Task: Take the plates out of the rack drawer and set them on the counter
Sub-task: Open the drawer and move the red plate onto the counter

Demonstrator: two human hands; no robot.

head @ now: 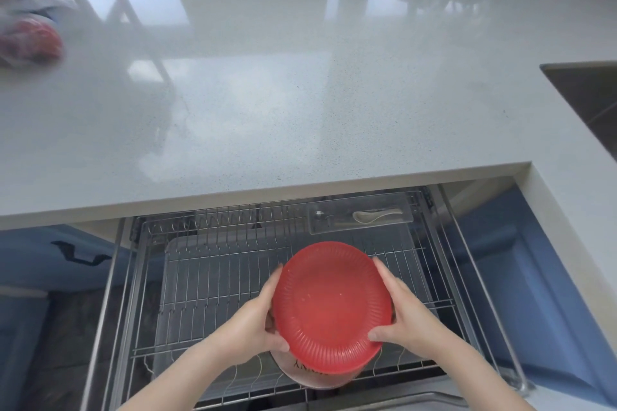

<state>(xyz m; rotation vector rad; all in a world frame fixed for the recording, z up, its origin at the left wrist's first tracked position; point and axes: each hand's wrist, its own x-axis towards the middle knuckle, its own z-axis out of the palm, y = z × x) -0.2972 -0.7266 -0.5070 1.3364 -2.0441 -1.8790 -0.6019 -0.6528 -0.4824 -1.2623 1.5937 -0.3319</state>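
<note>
Both hands — left hand [257,320] and right hand [405,317] — clasp opposite rims of the ribbed red plate [330,305], held above the open wire rack drawer [207,277], a second plate [314,377] beneath — below the table [267,93].

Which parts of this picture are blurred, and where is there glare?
Head view: the red object in a clear bag at far left is motion-smeared; window glare streaks the glossy white speckled counter; the ribbed red plastic plate, held by the left hand and right hand, is fairly sharp; straight edges bow from the wide angle.
</note>
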